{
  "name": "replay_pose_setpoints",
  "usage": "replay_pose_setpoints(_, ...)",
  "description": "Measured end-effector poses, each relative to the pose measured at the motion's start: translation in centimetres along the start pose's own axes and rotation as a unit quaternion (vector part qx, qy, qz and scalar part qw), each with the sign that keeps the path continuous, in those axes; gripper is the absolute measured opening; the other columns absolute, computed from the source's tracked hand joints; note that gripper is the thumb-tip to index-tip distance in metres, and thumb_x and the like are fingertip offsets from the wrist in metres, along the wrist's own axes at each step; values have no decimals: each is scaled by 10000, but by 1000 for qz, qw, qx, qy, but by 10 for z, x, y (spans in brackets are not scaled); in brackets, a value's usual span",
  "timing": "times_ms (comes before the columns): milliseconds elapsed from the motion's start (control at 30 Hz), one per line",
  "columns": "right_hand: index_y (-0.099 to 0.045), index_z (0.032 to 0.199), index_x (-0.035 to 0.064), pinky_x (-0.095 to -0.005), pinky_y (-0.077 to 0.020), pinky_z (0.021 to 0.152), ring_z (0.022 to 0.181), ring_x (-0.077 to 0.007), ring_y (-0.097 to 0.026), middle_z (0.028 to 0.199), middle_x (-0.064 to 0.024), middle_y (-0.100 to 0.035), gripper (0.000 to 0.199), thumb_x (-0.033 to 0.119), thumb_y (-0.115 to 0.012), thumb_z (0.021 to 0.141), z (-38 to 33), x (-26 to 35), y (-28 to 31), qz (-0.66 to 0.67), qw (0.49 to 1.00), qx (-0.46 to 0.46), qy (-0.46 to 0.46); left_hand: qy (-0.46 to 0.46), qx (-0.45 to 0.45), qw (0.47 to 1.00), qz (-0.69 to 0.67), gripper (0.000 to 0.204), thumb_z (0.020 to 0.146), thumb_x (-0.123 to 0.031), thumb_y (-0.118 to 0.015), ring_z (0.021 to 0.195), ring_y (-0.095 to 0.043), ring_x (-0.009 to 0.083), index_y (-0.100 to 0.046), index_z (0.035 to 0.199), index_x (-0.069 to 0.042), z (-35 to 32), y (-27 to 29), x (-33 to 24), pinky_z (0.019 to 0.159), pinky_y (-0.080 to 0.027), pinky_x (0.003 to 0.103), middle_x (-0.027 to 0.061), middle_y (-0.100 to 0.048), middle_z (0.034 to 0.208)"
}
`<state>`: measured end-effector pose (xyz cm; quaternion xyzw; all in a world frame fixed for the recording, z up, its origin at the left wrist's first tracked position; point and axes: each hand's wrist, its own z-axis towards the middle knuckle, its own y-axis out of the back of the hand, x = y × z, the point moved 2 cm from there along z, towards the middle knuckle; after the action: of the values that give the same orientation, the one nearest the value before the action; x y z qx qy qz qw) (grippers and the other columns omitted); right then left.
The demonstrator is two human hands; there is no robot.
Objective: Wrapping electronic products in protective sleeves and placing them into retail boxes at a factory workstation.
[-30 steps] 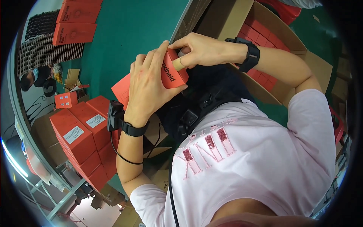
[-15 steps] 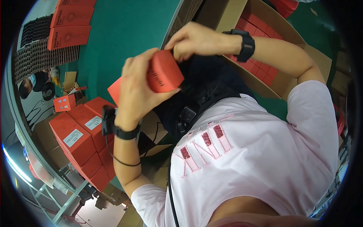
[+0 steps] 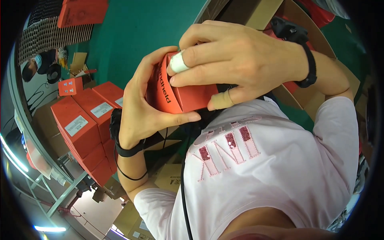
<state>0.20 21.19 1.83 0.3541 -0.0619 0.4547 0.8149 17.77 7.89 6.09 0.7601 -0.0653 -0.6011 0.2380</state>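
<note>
One red box (image 3: 194,98), between the clasping left hand (image 3: 135,100) and the right hand (image 3: 244,60) spread across it, printed side nearest the left palm, long axis unclear.

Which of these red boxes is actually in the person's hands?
The red box at the picture's centre: the left hand holds it and the right hand touches it. No hand touches the stacked boxes at left.

Black lettering (image 3: 164,89) marks a red box (image 3: 196,97), white labels (image 3: 76,125) the stacked boxes (image 3: 84,146), pink letters (image 3: 231,141) a shirt (image 3: 284,168).
</note>
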Motion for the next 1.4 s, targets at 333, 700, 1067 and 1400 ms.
replay_pose_setpoints(333,-645,1172,35,-418,-442,858,999,-307,-545,1147,-117,-547,578,158,-858,649,-22,36,-15,149,968,135,-152,141,163,953,-212,1006,526,-238,-1011,1166,-600,192,-537,1377,16,-26,-30,31,1054,-450,333,98,-635,1254)
replay_pose_setpoints(700,-653,1035,41,-425,-441,864,970,-310,-523,1073,-128,-503,399,89,-827,679,-53,51,-43,150,960,139,-190,142,249,942,-175,889,564,-290,-998,1056,-650,189,-596,1293,21,-27,-55,49,972,-503,312,95,-683,1157)
replay_pose_setpoints(1067,-611,986,58,-429,-435,848,945,-314,-512,1028,-125,-483,357,96,-836,712,-64,54,-47,251,936,115,-219,131,336,926,-111,912,566,-417,-971,1014,-677,269,-594,1282,4,-21,-60,43,937,-522,351,137,-688,1140)
replay_pose_setpoints(1400,-603,951,33,-452,-462,829,914,-313,-566,983,-128,-525,328,124,-816,719,-64,60,-42,171,974,97,-113,50,266,957,-107,938,516,-388,-997,998,-657,225,-580,1261,-1,-28,-61,44,943,-513,334,106,-665,1090)
